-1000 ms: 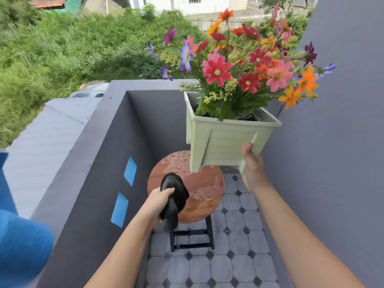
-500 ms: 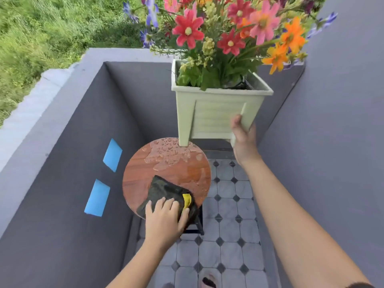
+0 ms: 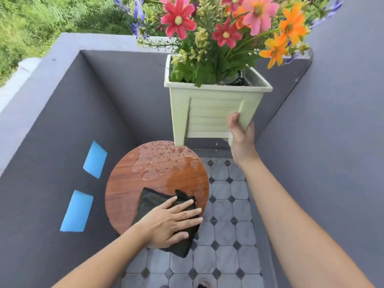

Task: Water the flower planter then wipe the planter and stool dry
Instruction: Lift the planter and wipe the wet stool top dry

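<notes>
Since half a sec ago the left grip (image 3: 170,221) has swung so its fingers point right, & the cloth (image 3: 149,201) has slid w/ it toward the stool's near-right edge, one corner now hanging off over the floor tiles (image 3: 228,225). That grip lies flat, fingers straight & spread, pressing the dark cloth onto the stool (image 3: 124,190), not clutching it. Near half of the round top looks mostly wiped. The far half still carries beads & a pooled sheen of water (image 3: 160,161).

Further back, the right grip (image 3: 241,134) is clamped on the planter (image 3: 207,113), thumb & fingers curled round its near-right corner leg, holding it in the air above & behind the stool, clear of the top. Flowers (image 3: 218,28) stand upright in it.

Step in hand, by my read: drying the stool, watering done. Nxt move calls for pushing the cloth fwd across the wet far half w/ even pressure while the planter is kept level & clear; its base prob needs a wipe too before it goes back down.
</notes>
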